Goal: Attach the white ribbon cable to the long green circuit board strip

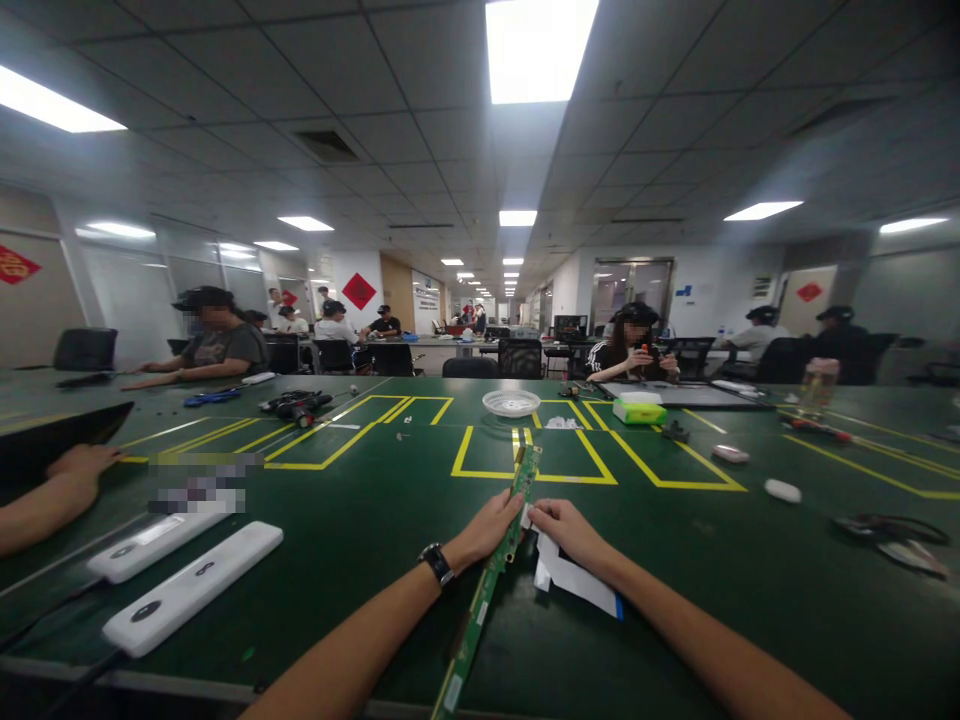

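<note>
gripping the long green circuit board toward its far end, the left hand is holding the narrow strip between thumb and fingers. the board is slanting over the green table, its near end running out at the bottom of the view; whether any of it is touching the tabletop, i cannot tell. the right hand is pinching what looks like the end of a white ribbon right beside the board's edge, while the rest is trailing below the wrist to a blue tip.

judging by its look, the board is probably weighing little and staying stiff across its width, though its length is likely inviting some flex and twist. small parts are showing on its face, so the long bare edges are offering the safest hold, with support nearer the middle. the ribbon is looking thin, light and bendy, easily creasing; pinching it flat close to its end is seeming kinder than tugging its loose length.
</note>
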`<state>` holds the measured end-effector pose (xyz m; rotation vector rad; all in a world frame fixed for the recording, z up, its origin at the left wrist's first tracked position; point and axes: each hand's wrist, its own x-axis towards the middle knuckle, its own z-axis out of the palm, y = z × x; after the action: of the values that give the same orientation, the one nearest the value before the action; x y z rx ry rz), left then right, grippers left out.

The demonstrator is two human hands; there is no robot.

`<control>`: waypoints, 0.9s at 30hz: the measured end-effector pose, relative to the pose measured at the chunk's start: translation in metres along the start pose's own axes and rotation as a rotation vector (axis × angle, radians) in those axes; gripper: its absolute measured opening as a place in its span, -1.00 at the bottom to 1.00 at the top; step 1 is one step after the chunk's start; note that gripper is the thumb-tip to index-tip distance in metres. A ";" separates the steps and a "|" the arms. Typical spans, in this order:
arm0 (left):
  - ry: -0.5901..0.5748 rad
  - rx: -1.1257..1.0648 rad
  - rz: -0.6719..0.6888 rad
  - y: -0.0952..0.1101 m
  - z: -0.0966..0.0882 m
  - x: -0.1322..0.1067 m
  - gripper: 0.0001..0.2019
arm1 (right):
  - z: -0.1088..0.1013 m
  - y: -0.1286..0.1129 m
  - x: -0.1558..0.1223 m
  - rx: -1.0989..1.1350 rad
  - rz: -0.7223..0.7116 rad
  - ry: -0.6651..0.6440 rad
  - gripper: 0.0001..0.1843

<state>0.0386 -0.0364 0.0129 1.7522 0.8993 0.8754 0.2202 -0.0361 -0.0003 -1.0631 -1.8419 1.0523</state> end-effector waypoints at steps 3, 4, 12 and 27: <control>0.043 0.148 0.080 0.000 -0.007 0.003 -0.42 | -0.004 -0.003 0.002 -0.051 -0.013 0.017 -0.57; 0.078 0.221 0.098 -0.001 -0.010 0.005 -0.42 | -0.006 -0.004 0.002 -0.096 -0.025 0.042 -0.57; 0.392 0.481 0.006 -0.016 -0.040 0.014 -0.49 | -0.062 0.004 -0.001 -0.804 0.107 0.326 -0.59; 0.371 0.551 0.163 -0.016 -0.037 0.012 -0.65 | -0.088 0.012 -0.004 -1.165 0.106 0.183 -0.70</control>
<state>0.0094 -0.0058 0.0112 2.1939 1.3504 1.1614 0.3032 -0.0115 0.0213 -1.8120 -2.2430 -0.2070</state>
